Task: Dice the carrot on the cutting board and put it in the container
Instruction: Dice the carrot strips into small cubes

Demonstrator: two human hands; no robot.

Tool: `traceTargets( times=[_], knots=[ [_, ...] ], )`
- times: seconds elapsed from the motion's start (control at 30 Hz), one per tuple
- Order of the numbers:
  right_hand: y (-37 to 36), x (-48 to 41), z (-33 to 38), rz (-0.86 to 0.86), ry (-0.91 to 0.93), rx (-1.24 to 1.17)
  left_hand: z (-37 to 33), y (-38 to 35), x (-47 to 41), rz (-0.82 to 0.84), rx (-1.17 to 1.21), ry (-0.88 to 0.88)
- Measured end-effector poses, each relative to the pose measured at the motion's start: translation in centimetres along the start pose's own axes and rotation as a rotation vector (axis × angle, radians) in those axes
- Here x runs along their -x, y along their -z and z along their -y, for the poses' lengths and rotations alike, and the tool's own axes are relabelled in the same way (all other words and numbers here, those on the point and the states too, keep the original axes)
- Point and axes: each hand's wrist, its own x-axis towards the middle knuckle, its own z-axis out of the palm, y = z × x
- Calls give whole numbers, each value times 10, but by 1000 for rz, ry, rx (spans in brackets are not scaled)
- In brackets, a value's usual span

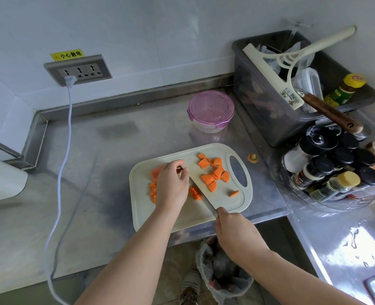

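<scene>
Dicing is in hand, by the look of it: the carrot [156, 171] is pinned on the left part of the cutting board [182, 214] by the left hand [172, 183], whose fingers are curled down over it, so that only an orange end at the far left and some small cut bits along the hand's left edge can be seen. The knife [204, 201] is gripped by its handle in the right hand [237, 234], fingers wrapped fully round it, and the blade is laid slantwise across the board, its far part tucked close beside the left fingertips; whether the edge is in the carrot cannot be told. A loose heap of cut chunks [213, 172] is spread on the right half of the board, with one stray sliver [234, 193] lying nearer. The round container [210, 110] is parked on the steel counter [116, 150] just beyond the board's far edge, and its pink lid is seen clipped on. More cuts are judged to be needed, as the chunks look coarse. For the next stroke, the curled fingers should be kept clear of the edge; later, the lid must be taken off before anything is transferred.
</scene>
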Motion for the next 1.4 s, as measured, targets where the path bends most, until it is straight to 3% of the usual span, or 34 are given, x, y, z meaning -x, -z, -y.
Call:
traceTargets(
  times=[0.77, 0.83, 0.9, 0.97, 1.27, 1.4],
  knots=[
    [-8, -8, 3, 91, -49, 46, 23, -8, 2, 40, 45, -70],
    [-6, -8, 3, 80, -46, 50, 33, -6, 16, -31, -117, -129],
    [-5, -10, 5, 65, -46, 53, 42, -7, 31, 11, -406, -195],
    [-5, -12, 9, 60, -46, 68, 44, -11, 39, 64, -543, -204],
    [-5, -2, 2, 71, -31, 79, 39, -21, 30, 100, -606, -159],
    [-2, -3, -1, -8, -17, 11, 44, -13, 29, 84, -572, -133]
  ],
)
